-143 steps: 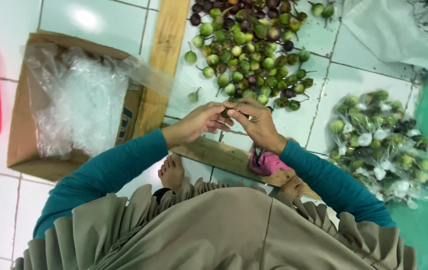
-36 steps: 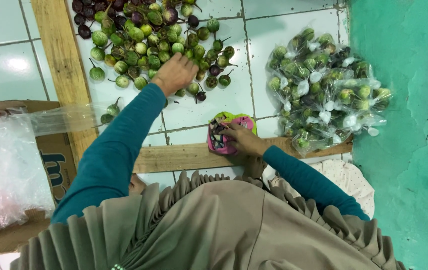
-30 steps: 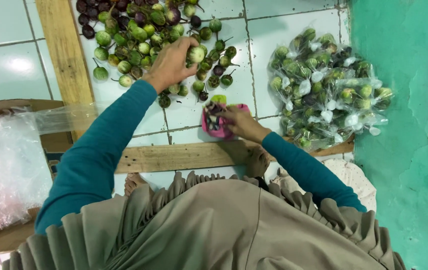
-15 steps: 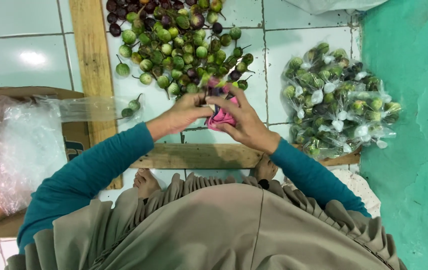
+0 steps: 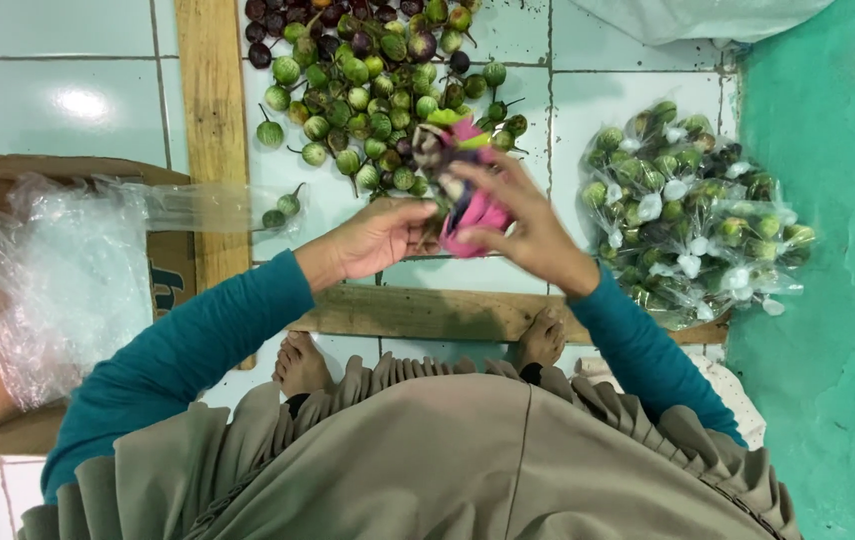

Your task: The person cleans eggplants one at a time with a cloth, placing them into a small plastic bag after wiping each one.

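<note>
A pink tray point(image 5: 478, 205) bearing small eggplants point(image 5: 438, 150) is gripped by the right hand point(image 5: 523, 225) above the tiled floor point(image 5: 68, 100); its near edge is pinched by the left hand point(image 5: 378, 235). Loose eggplants point(image 5: 368, 75) lie beyond, bagged packs point(image 5: 693, 210) rightward.

The pink, crumpled, soft plastic piece point(image 5: 478, 205) is held above the white tiled floor point(image 5: 68, 90), near the middle of the scene, just near of the loose pile of small round green and purple eggplants point(image 5: 378, 70). It is gripped between both hands: the left hand point(image 5: 378, 238) at its left edge, the right hand point(image 5: 523, 225) over its right side. A few small dark and green eggplants point(image 5: 438, 150) sit bunched at its far end; motion blur obscures detail.
</note>
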